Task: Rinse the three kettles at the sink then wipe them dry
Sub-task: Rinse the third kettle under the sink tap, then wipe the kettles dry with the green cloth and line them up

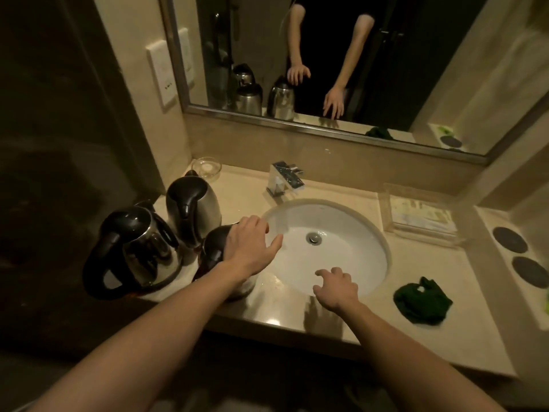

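Three kettles [194, 208] crowd the counter [297, 315] at centre left; the left hand [252, 245] rests slack-fingered on the nearest kettle [214, 248], the right hand [337, 288] hovers empty, so grip its handle firmly before lifting.

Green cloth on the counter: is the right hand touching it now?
Apart. The head view shows the right hand at the near rim of the sink, and the green cloth lies further right on the counter, with bare counter between them.

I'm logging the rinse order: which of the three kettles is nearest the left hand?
The kettle beside the sink, partly under the left hand; the front-left kettle and the rear kettle stand farther from it.
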The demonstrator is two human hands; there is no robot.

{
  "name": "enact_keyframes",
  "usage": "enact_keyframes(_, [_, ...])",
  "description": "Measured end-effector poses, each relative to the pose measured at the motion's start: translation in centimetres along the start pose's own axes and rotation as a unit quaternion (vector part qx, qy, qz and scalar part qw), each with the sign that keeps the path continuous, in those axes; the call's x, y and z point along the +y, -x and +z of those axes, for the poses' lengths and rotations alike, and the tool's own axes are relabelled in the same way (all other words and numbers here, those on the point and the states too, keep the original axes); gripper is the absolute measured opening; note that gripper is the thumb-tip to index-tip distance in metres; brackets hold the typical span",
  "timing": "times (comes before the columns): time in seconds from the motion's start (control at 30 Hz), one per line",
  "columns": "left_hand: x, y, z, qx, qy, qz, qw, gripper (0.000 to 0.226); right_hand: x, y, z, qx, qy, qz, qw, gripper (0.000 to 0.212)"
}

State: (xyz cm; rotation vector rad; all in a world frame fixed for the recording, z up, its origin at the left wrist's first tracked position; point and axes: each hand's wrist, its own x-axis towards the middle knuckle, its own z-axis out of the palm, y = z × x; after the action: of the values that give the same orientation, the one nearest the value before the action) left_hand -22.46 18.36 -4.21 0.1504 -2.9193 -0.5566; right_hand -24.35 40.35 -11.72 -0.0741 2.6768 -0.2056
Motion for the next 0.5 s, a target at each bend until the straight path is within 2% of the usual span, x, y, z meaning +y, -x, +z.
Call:
enact_keyframes(0.2, [4.8, -1.1, 4.9, -0.11, -0.035, 0.046, 0.992, 0.045, 7.2, 0.0, -0.7, 0.014, -0.013, 0.063, 0.998, 0.051])
enact_keyframes(0.5, [10.2, -3.2, 11.2, -0.194, -0.088, 0.052, 0.976, 0.048, 18.1, -0.9, -1.1, 0.035, -0.022, 0.16, 0.986, 0.051])
